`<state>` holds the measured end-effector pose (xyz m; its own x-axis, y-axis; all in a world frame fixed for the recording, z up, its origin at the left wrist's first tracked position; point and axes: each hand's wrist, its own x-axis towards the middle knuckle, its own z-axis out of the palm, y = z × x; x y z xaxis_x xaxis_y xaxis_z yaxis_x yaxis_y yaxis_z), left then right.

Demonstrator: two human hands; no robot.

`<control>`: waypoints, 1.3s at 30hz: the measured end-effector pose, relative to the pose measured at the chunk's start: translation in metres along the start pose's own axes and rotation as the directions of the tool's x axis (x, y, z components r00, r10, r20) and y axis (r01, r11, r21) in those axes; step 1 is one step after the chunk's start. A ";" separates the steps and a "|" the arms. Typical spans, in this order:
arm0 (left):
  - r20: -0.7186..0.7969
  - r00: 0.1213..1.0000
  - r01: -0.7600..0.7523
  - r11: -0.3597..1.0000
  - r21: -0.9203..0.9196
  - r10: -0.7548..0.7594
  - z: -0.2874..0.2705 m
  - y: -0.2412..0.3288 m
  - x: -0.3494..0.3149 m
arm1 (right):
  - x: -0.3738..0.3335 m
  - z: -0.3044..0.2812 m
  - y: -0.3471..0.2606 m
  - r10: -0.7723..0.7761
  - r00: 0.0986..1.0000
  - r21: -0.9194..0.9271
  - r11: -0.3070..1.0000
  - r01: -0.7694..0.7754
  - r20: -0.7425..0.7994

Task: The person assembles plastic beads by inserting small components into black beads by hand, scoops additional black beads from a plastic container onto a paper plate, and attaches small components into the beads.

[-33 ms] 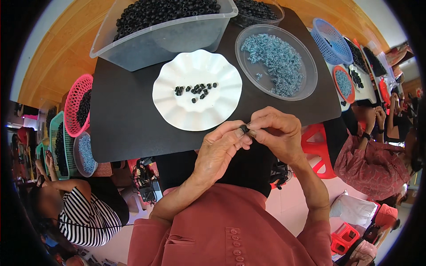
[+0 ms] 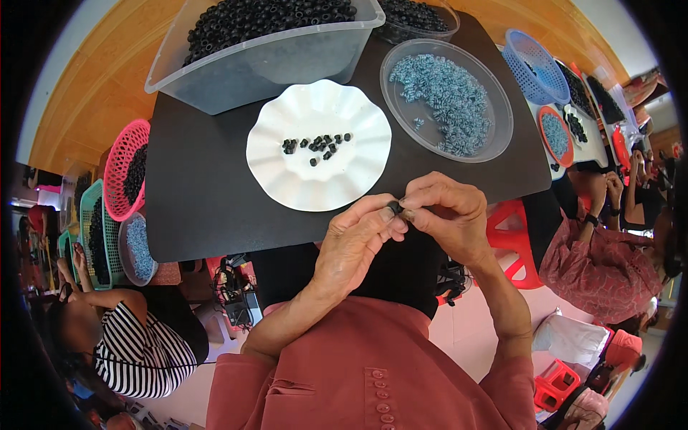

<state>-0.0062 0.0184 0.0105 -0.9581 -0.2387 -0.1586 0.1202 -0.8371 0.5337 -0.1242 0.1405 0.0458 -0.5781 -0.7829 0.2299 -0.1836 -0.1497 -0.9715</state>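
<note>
Just beyond the near edge of the dark table, both hands meet over my lap. My left hand (image 2: pixel 358 240) is closed, pinching a small round black plastic part (image 2: pixel 394 207) between thumb and fingertips. My right hand (image 2: pixel 451 215) is closed too, its thumb and forefinger pressed on the same part from the right. The fingertips hide most of it. A white scalloped plate (image 2: pixel 319 190) lies in front of my left hand, with several small black plastic pieces (image 2: pixel 327 145) scattered on it. Beyond my right hand stands a round clear tray (image 2: pixel 423 136) of small blue-grey pieces that look like coil springs (image 2: pixel 451 93).
A large translucent bin (image 2: pixel 279 64) of hollow black parts stands at the back, beside a clear bowl (image 2: pixel 430 34) of black pieces. A pink basket (image 2: pixel 113 172) is at the left. People sit on both sides, one in striped clothing (image 2: pixel 147 351). A red stool (image 2: pixel 512 244) stands at right.
</note>
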 end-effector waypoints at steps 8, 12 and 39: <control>0.030 0.999 -0.045 0.999 0.029 0.044 -0.001 -0.003 0.002 | -0.003 0.003 0.006 -0.025 0.998 -0.058 0.998 0.022 -0.059; 0.013 0.999 -0.050 0.996 0.077 0.049 -0.004 -0.005 0.002 | -0.001 0.003 0.001 -0.077 0.996 -0.195 0.979 0.068 -0.039; 0.007 0.999 -0.034 0.999 -0.029 0.034 -0.004 -0.006 0.004 | 0.002 0.005 0.005 -0.167 0.985 -0.253 0.956 0.150 -0.049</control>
<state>-0.0097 0.0201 0.0031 -0.9552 -0.2635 -0.1349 0.1599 -0.8428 0.5140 -0.1223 0.1350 0.0410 -0.5779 -0.7160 0.3917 -0.4635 -0.1072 -0.8796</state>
